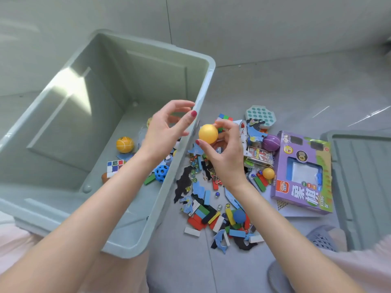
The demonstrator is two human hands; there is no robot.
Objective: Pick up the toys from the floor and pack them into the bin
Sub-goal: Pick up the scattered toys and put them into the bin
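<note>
The right hand point(224, 157) pinches a yellow ball point(208, 133) beside the bin's point(203, 106) right rim; the left hand point(165, 132) hovers over it, fingers loosely spread, holding nothing

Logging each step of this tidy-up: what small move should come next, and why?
Probably carry the yellow ball leftward over the bin's rim and let go. The right hand pinches it just outside that rim, while the left hand hovers empty over the bin.

Bin point(208, 66) at nine o'clock, toy pile point(220, 199) on floor at center, boxed game point(304, 176) at three o'clock, balls point(124, 144) inside bin
</note>
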